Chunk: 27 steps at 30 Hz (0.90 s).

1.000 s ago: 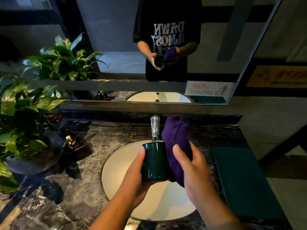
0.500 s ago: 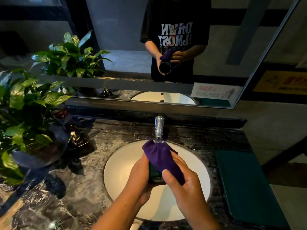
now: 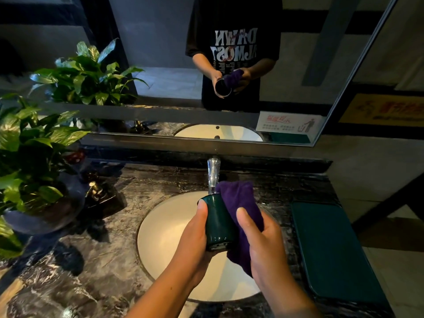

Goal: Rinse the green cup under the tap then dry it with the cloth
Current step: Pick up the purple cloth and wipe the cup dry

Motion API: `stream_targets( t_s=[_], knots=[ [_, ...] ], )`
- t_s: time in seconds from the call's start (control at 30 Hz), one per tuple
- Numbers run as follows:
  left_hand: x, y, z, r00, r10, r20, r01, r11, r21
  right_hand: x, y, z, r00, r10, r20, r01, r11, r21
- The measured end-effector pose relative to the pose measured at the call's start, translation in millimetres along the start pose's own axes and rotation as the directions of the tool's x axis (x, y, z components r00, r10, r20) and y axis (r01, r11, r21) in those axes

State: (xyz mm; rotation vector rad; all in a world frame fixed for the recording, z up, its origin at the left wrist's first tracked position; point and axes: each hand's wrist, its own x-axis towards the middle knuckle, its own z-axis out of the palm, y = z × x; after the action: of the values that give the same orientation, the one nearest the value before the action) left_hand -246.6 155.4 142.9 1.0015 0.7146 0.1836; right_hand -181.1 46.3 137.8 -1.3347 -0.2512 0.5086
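glossy green cup (image 3: 218,223), purple cloth (image 3: 238,203) alongside

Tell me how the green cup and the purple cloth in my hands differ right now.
The green cup is glossy and rigid, while the purple cloth is matte, soft and folded. The cup sits in the left hand; the cloth is gripped by the right hand. The cup keeps a tidy cylinder shape, while the cloth sticks out above and below it. Both are dark, touch each other, and are held over the white sink.

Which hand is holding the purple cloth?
The right hand. It presses the purple cloth against the side of the green cup, while the left hand grips only the cup.
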Motion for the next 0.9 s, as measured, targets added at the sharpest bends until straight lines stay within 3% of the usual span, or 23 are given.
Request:
stream_targets(
  t_s=[0.13,0.3,0.5,0.63,0.8,0.9],
  knots=[
    [1.3,4.1,-1.5,0.999,0.038,-0.021,-0.037,0.999,0.04,-7.3,1.5,2.7,0.987,-0.065,0.144,0.089,0.982,-0.167],
    [8.8,9.6,-3.3,0.996,0.013,-0.084,-0.013,1.0,-0.003,-21.8,7.2,-0.3,0.926,-0.207,0.315,0.305,0.904,-0.301],
    [7.4,0.7,-1.8,0.998,-0.041,-0.051,0.04,0.999,-0.015,-27.4,12.4,-9.0,0.994,-0.065,0.093,0.08,0.982,-0.173],
    [2.5,-2.8,2.2,0.999,-0.038,0.014,0.037,0.999,0.036,-9.0,4.2,-14.7,0.999,-0.037,0.018,0.038,0.997,-0.065],
    [-0.3,-2.0,6.7,0.999,-0.004,0.053,0.0,0.998,0.067,-4.9,0.1,-11.2,0.961,-0.164,0.222,0.212,0.954,-0.213],
    [8.2,-1.1,3.2,1.0,-0.014,-0.012,0.015,0.996,0.091,-10.2,10.4,-9.9,0.904,-0.276,0.328,0.398,0.823,-0.405]
  ],
)
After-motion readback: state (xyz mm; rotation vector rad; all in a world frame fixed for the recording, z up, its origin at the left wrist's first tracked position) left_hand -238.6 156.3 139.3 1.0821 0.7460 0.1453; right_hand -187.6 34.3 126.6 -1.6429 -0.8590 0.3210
